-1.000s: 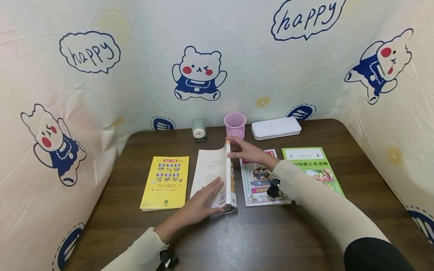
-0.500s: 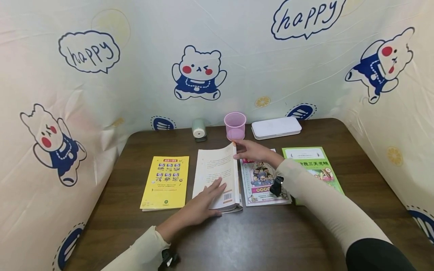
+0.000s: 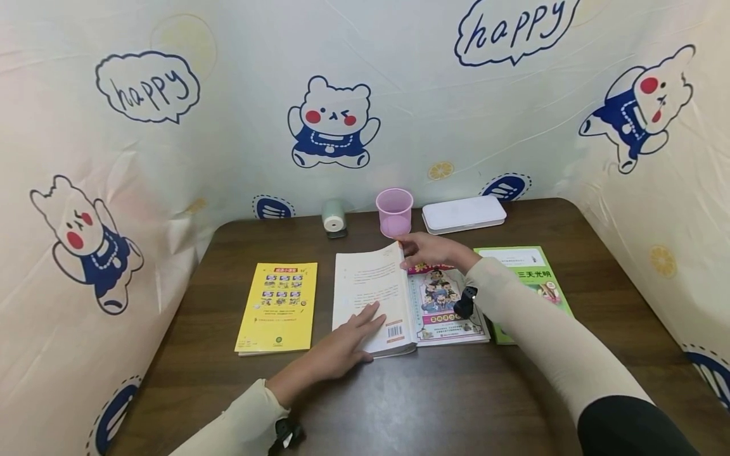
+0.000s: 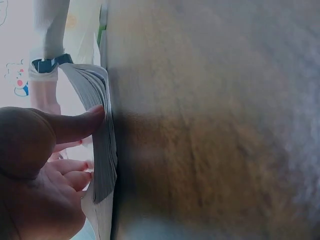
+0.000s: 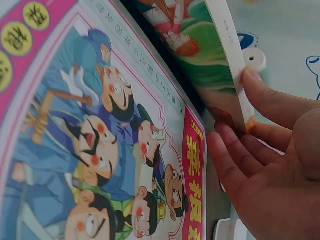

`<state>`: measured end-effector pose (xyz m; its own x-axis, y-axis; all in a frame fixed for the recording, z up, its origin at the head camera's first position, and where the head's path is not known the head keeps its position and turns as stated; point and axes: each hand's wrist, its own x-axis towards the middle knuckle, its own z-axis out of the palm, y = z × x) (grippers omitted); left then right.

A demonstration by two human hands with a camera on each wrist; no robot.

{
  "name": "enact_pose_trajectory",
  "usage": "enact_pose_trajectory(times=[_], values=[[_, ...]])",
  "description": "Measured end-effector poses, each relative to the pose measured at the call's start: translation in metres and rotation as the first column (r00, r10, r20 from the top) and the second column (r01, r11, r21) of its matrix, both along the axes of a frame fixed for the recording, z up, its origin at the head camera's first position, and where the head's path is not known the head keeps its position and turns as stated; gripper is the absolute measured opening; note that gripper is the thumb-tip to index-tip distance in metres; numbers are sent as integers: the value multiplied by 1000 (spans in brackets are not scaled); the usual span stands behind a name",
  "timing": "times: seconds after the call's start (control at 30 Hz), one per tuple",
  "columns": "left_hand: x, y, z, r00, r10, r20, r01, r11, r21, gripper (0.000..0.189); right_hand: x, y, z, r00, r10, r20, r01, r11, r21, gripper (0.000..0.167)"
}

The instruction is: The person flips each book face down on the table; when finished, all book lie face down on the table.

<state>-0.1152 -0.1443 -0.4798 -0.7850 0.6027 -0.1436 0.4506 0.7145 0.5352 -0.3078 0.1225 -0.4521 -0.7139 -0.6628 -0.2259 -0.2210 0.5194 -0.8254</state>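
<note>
A thick white paperback book (image 3: 367, 275) lies back cover up in the middle of the table, its right, spine side raised. My left hand (image 3: 342, 345) rests on its lower part with fingers spread; in the left wrist view the thumb (image 4: 75, 125) touches the bottom page edges. At the upper right corner my right hand (image 3: 436, 250) pinches the book. The right wrist view shows the thumb and fingers on either side of the book's spine (image 5: 232, 62), with its green illustrated front cover facing down. Beside it lies a comic-style book (image 3: 439, 296), partly hidden by the right arm.
To the left lies a yellow book (image 3: 279, 310); a green book (image 3: 538, 282) sits at the right, partly under the forearm. Along the back stand a pale green pencil sharpener-like item (image 3: 334, 215), a pink cup (image 3: 395, 212) and a white flat case (image 3: 464, 214).
The book's raised spine side has tilted down to the right, its left edge shifting slightly right, so more of its back cover shows. Both hands have moved slightly right with it.
</note>
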Motion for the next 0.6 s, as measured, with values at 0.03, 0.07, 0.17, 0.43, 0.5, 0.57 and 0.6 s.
enact_pose_trajectory(times=[0.03, 0.07, 0.17, 0.43, 0.5, 0.57, 0.6], values=[[0, 0, 0, 1000, 1, 0, -1, 1000, -1, 80, -1, -1, 0, 1000, 5, -11, -5, 1000, 9, 70], [0, -1, 0, 1000, 3, -1, -3, 1000, -3, 79, -2, -1, 0, 1000, 5, -18, -5, 1000, 18, 68], [1, -3, 1, 1000, 7, -8, -7, 1000, -7, 79, -5, -4, 0, 999, 14, -37, -13, 999, 35, 69], [0, -12, 2, 999, 31, -15, -31, 1000, -3, 78, -14, -16, -3, 984, 81, -158, -59, 989, 137, 80], [0, -14, 2, 999, 35, -15, -35, 999, -10, 77, -14, -18, -3, 979, 84, -188, -48, 980, 192, 80], [0, -16, 1, 999, 38, -15, -39, 999, -16, 77, -14, -21, -3, 974, 91, -207, -39, 969, 242, 78], [0, -17, 1, 999, 38, -15, -39, 999, -17, 76, -13, -22, -3, 973, 92, -209, -35, 964, 262, 77]])
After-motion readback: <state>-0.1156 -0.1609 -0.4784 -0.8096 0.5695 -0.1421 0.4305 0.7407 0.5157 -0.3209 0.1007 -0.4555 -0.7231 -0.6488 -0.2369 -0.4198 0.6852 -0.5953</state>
